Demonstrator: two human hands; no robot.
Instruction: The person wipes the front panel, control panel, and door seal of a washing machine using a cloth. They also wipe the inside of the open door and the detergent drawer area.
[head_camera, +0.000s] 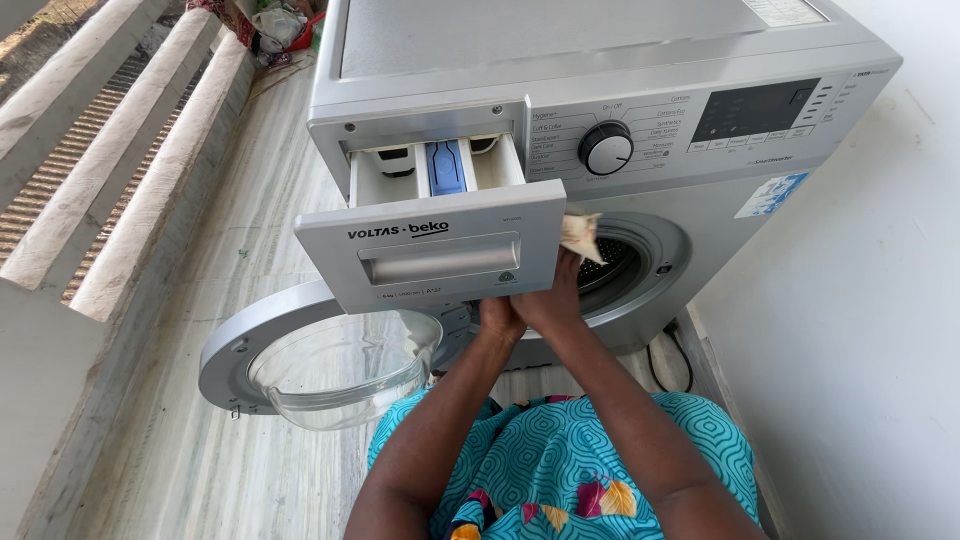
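Note:
A silver front-loading washing machine (640, 60) stands ahead of me. Its detergent drawer (432, 250) is pulled out, with white compartments and a blue insert. The round glass door (330, 365) hangs open to the left. My right hand (553, 298) reaches under the drawer and grips a crumpled pale cloth (582, 236) at the mouth of the drum (620, 265). My left hand (500, 316) is just beside it, below the drawer; its fingers are hidden, so what it holds cannot be made out.
A control dial (606, 148) and a dark display panel (752, 110) sit on the machine's front. A white wall (870, 330) is close on the right. A concrete railing (110, 170) runs along the left of the marble floor (200, 440). Black cables (672, 360) lie beside the machine.

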